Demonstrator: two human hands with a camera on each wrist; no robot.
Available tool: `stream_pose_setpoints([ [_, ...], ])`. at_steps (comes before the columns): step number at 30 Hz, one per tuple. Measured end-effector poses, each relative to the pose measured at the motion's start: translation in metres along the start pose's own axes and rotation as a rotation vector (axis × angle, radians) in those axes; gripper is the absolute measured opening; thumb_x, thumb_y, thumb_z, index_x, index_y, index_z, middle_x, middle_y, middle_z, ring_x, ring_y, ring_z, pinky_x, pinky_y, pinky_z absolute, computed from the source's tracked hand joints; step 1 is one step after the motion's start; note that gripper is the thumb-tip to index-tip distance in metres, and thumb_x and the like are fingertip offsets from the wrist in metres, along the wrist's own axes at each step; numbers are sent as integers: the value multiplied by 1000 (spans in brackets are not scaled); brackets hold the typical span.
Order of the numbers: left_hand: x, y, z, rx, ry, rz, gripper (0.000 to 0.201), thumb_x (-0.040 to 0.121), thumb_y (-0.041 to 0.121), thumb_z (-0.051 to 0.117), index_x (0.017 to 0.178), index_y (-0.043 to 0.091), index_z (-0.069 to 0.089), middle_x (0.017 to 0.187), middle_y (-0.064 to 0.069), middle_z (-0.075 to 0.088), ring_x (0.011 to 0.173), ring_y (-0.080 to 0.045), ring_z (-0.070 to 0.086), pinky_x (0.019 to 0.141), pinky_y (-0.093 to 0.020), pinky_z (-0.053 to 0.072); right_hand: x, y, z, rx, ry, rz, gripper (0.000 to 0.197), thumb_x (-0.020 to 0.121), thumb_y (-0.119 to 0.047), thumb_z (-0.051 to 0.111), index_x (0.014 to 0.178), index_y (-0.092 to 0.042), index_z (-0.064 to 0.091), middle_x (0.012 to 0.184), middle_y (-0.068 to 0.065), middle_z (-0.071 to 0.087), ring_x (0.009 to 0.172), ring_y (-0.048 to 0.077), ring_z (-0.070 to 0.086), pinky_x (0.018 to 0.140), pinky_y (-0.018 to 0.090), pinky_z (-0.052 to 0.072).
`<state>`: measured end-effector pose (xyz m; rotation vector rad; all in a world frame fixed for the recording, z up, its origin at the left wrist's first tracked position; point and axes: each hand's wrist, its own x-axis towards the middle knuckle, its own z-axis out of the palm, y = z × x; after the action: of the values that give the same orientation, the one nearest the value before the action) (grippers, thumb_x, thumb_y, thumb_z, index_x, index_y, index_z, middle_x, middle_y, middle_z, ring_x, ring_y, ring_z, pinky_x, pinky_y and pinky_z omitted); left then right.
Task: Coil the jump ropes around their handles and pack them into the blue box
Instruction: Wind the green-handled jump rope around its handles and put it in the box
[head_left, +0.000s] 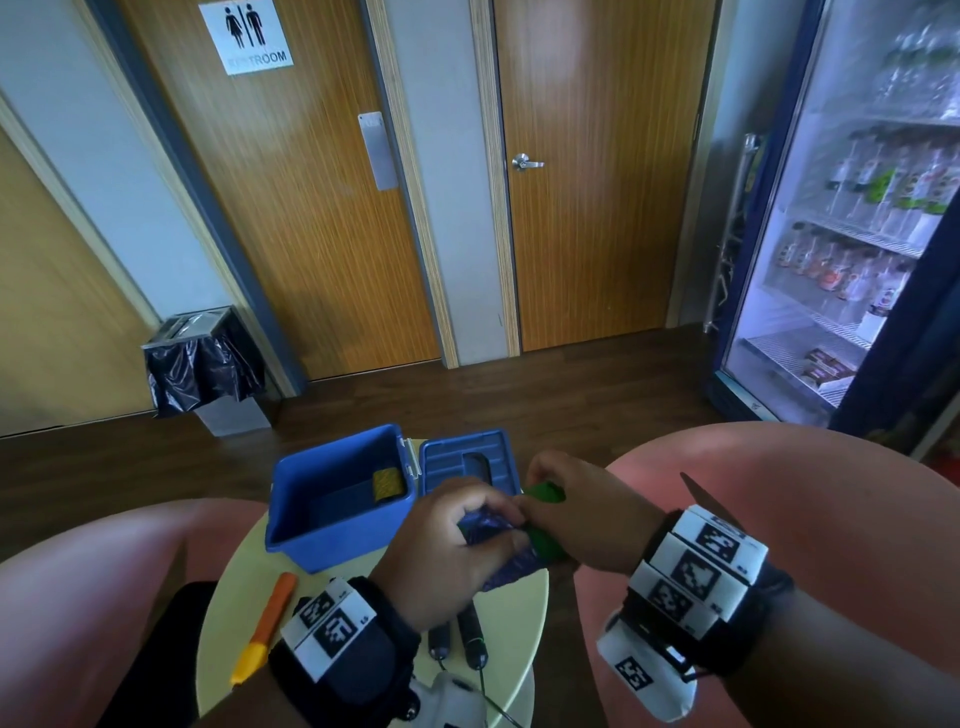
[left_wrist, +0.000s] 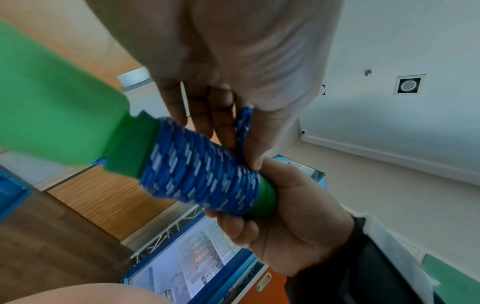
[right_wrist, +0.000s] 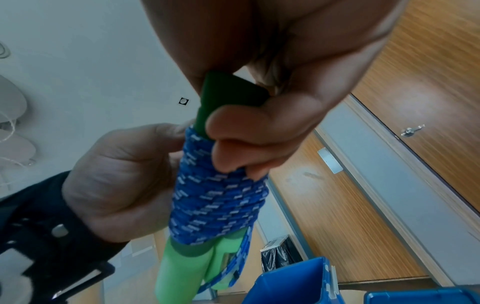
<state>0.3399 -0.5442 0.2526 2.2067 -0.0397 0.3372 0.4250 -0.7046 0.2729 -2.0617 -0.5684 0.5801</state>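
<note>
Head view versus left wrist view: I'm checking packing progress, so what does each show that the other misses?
Only the head view shows the open blue plastic box on the round yellow table, a yellow coiled bundle already inside, and an orange handle and two black handles unpacked.

Only the left wrist view shows the blue-and-white rope wound tightly in neat turns, its last strand pinched under the left thumb.

Both show the left hand and right hand holding the green handles.
</note>
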Motion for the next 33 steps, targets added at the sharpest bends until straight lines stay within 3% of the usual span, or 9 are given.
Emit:
stream_pose_setpoints([
  [4, 9, -11, -6, -68, -159, -160, 40, 71, 41, 81, 103, 33, 59, 105, 11, 63, 105, -2, 59, 89, -18, 44, 2, -1, -3, 47, -37, -28, 23, 91, -34, 69, 94, -14, 58, 91, 11, 65, 68, 27, 71, 51, 32, 58],
  [7, 11, -12, -6, -287, -262, -296, 59, 69, 50, 76, 123, 35, 57, 115, 4, 69, 107, -12, 66, 94, -35, 53, 4, -4, -5, 124, -60, -58, 18, 92, -33, 67, 97, -16, 61, 92, 13, 68, 71, 32, 71, 58, 36, 59],
  [10, 15, -2, -5, -419, -125, -325, 44, 76, 33, 76, 116, 19, 63, 104, -7, 74, 94, -22, 71, 83, -35, 57, 8, -1, 0, 288, -16, -73, 26, 92, -30, 68, 113, -17, 60, 96, 19, 70, 68, 28, 66, 63, 38, 54],
  [13, 23, -1, -1, -687, 138, -376, 36, 79, 18, 75, 109, 5, 63, 96, -17, 72, 83, -28, 69, 70, -34, 54, 12, 4, 11, 534, 50, -48, 62, 76, -43, 76, 126, -14, 55, 99, 16, 71, 74, 21, 66, 62, 30, 51],
  [15, 26, -1, 3, -850, 255, -407, 40, 78, 17, 74, 111, -1, 61, 97, -25, 67, 84, -34, 65, 75, -40, 51, 12, 5, 24, 532, 6, -64, 74, 66, -51, 75, 129, -19, 54, 109, 5, 71, 89, 20, 70, 72, 31, 54],
  [17, 28, 1, 6, -923, 310, -413, 46, 75, 24, 70, 113, 0, 60, 100, -29, 65, 89, -38, 63, 82, -49, 49, 11, 6, 41, 563, -57, -120, 65, 72, -37, 77, 130, -22, 51, 113, 3, 71, 103, 18, 69, 87, 33, 56],
  [21, 29, 3, 3, -799, 329, -370, 38, 73, 28, 66, 108, 12, 67, 106, -23, 69, 94, -37, 68, 84, -46, 52, 11, 4, 55, 570, 39, -188, 50, 86, -4, 72, 126, -21, 48, 104, -2, 73, 98, 9, 70, 83, 24, 53],
  [28, 18, -13, -29, -393, 502, -177, 37, 64, 48, 70, 99, 37, 63, 94, 1, 64, 78, -18, 61, 72, -35, 51, 13, -14, 58, 294, 91, -235, 51, 67, -37, 68, 115, -42, 50, 94, 0, 72, 84, 15, 70, 84, 47, 55],
  [33, 5, -23, -58, -114, 498, 18, 16, 77, 46, 63, 85, 33, 69, 85, 8, 60, 72, -18, 58, 69, -39, 54, 18, -33, 73, 325, 34, -227, 45, 76, -18, 71, 111, -39, 52, 94, 8, 70, 80, 24, 71, 80, 49, 58],
])
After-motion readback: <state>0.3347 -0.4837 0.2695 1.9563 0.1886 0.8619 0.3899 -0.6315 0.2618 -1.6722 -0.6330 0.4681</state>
